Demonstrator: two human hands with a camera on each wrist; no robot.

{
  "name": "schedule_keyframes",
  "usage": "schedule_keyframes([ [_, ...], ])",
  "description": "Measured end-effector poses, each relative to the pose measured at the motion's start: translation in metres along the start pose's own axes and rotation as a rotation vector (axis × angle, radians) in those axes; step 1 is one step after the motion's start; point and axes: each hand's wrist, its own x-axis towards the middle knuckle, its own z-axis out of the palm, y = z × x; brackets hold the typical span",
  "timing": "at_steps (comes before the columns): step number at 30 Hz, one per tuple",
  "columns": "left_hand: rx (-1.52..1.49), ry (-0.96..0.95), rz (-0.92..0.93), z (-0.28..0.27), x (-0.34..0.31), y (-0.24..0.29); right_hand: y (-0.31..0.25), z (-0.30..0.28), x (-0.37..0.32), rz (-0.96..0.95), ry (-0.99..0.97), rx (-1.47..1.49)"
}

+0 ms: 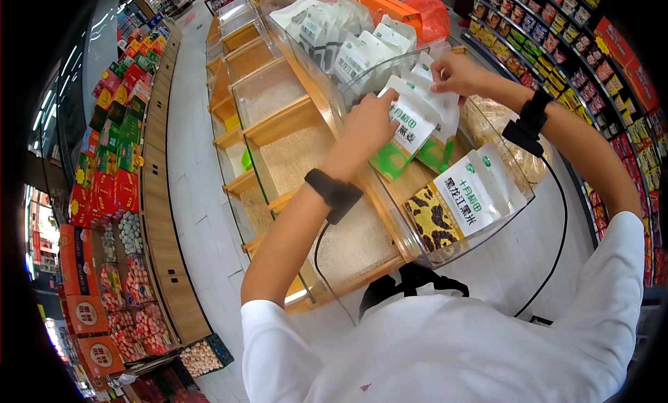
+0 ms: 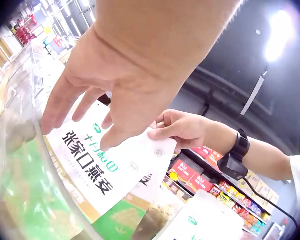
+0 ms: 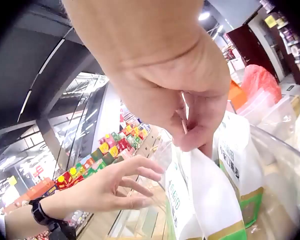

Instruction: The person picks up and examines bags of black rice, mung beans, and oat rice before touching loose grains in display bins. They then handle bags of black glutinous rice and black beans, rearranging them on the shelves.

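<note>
A white and green bag of oats (image 1: 407, 125) stands in a clear-walled bin, with a second like bag (image 1: 440, 146) right behind it. My right hand (image 1: 459, 76) pinches the top edge of a bag; in the right wrist view its thumb and fingers meet at the top of the white packaging (image 3: 205, 185). My left hand (image 1: 372, 128) is at the front bag's left side, fingers spread and extended. In the left wrist view those fingers (image 2: 55, 107) reach past the bag's top left edge, over its printed front (image 2: 97, 157).
Black rice bags (image 1: 470, 194) stand at the bin's near end. More white bags (image 1: 323, 24) fill the section beyond. Clear bin walls (image 1: 487, 243) rise around them. Wooden grain bins (image 1: 292, 152) lie to the left, packed snack shelves (image 1: 557, 41) to the right.
</note>
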Motion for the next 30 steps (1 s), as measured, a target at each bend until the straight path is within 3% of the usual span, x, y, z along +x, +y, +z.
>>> schedule_keyframes([
  [3, 0.003, 0.057, 0.0, 0.001, -0.004, 0.007, 0.007, 0.002, 0.004, -0.046, 0.105, 0.031],
  [8, 0.036, -0.017, 0.017, 0.003, 0.019, 0.014, 0.01, 0.015, 0.011, -0.176, 0.308, 0.166],
  [13, 0.109, -0.206, 0.024, 0.009, 0.03, 0.029, 0.035, 0.025, 0.029, -0.084, 0.223, 0.002],
  [16, 0.285, -0.299, 0.167, 0.028, 0.048, 0.015, 0.027, -0.004, 0.018, -0.013, -0.037, -0.124],
  [19, 0.354, -0.212, 0.205, 0.031, 0.049, 0.023, 0.012, -0.023, -0.021, -0.026, 0.002, -0.148],
  [21, 0.365, -0.164, 0.134, 0.031, 0.046, 0.041, -0.012, -0.036, -0.079, -0.258, 0.065, -0.392],
  [23, 0.369, -0.112, 0.065, 0.03, 0.044, 0.069, -0.021, -0.051, -0.135, -0.351, 0.004, -0.137],
  [25, 0.463, -0.266, -0.148, 0.03, 0.046, 0.093, 0.001, -0.039, -0.175, -0.447, 0.089, 0.352],
  [30, 0.443, -0.322, -0.236, 0.053, 0.063, 0.092, 0.021, 0.006, -0.259, -0.76, 0.335, 0.781],
])
